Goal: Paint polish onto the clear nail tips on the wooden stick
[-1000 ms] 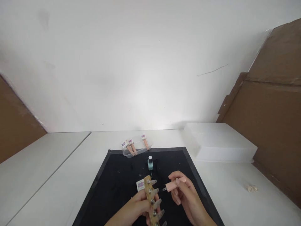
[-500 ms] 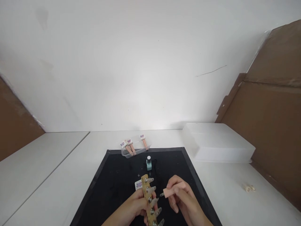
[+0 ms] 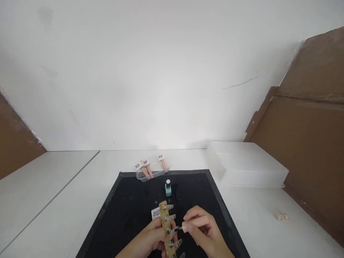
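My left hand point(image 3: 153, 239) is closed round a wooden strip point(image 3: 164, 223) that carries several clear nail tips on metal studs. My right hand point(image 3: 204, 234) pinches a pink polish brush cap point(image 3: 194, 224), and its small brush touches the third nail tip point(image 3: 174, 229) on the strip. An open mint polish bottle point(image 3: 168, 188) stands upright on the black mat point(image 3: 129, 211), just beyond the strip. A small labelled tag point(image 3: 155, 213) pokes out beside the strip's far end.
A clear tray point(image 3: 153, 172) holding three pink tagged sticks lies at the mat's far edge. A translucent plastic box point(image 3: 245, 165) sits on the white table to the right, with brown cardboard point(image 3: 309, 143) behind it. Small pale rings point(image 3: 281, 216) lie at far right.
My right hand has moved left and down, bringing the brush from off the strip onto a nail tip. The view has shifted slightly; the strip sits a little lower and further left.
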{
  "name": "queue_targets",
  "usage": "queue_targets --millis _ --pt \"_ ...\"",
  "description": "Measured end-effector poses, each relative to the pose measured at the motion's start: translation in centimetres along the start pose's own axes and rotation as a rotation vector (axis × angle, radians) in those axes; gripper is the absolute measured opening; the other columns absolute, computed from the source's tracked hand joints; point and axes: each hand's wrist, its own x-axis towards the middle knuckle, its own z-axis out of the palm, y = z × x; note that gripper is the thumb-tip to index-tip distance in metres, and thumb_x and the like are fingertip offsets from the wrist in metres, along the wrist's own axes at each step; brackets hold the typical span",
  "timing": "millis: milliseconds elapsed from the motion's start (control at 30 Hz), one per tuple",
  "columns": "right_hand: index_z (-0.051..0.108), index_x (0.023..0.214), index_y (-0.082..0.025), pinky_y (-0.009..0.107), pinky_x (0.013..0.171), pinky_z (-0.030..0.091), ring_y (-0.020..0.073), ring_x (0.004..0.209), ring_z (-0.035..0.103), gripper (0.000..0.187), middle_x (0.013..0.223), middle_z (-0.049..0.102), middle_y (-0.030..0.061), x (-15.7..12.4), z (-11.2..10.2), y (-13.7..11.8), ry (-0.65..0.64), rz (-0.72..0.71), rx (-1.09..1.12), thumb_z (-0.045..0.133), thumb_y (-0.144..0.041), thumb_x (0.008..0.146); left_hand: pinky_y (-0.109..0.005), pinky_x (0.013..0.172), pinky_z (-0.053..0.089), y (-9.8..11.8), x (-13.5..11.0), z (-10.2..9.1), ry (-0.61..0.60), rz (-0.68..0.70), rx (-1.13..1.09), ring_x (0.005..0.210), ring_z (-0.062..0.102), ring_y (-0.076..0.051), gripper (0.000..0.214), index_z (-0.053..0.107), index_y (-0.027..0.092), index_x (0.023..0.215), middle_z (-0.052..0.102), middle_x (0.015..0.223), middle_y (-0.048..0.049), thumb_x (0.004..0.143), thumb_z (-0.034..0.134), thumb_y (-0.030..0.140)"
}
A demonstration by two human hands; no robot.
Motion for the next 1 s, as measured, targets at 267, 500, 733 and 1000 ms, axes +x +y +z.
queue_targets --millis 267,500,733,1000 --pt "0.072 0.058 -0.019 0.025 0.052 0.041 0.0149 0.058 0.055 0.027 0.070 0.064 0.0051 0.2 0.1 0.9 -0.044 -0.019 -0.064 0.064 -0.036 0.077 -0.024 0.053 0.037 -0.2 0.2 0.1 0.009 -0.013 -0.001 0.055 0.050 -0.010 0.026 0.053 0.015 0.083 0.059 0.069 0.0004 0.057 0.055 0.020" --pt "0.061 0.050 -0.018 0.024 0.050 0.039 0.0139 0.057 0.055 0.032 0.064 0.060 0.0022 0.8 -0.2 1.2 0.072 -0.054 -0.036 0.062 -0.031 0.079 -0.023 0.052 0.036 -0.1 0.1 0.1 -0.007 -0.005 0.003 0.053 0.047 -0.009 0.026 0.052 0.015 0.080 0.058 0.068 0.0005 0.054 0.051 0.017" --pt "0.070 0.058 -0.020 0.024 0.046 0.037 0.0125 0.052 0.053 0.025 0.070 0.064 0.0038 0.3 -0.4 0.9 -0.033 -0.057 0.018 0.064 -0.035 0.077 -0.023 0.053 0.036 0.4 -0.3 0.5 0.012 -0.018 0.019 0.054 0.048 -0.009 0.029 0.051 0.014 0.084 0.058 0.069 0.0001 0.055 0.052 0.019" --pt "0.065 0.051 -0.018 0.024 0.052 0.040 0.0144 0.059 0.057 0.026 0.065 0.062 0.0030 0.6 -0.3 0.8 -0.010 -0.064 -0.083 0.063 -0.025 0.077 -0.024 0.053 0.037 0.3 0.1 0.5 0.016 -0.011 0.021 0.054 0.048 -0.009 0.030 0.052 0.014 0.083 0.058 0.068 0.0007 0.053 0.053 0.021"
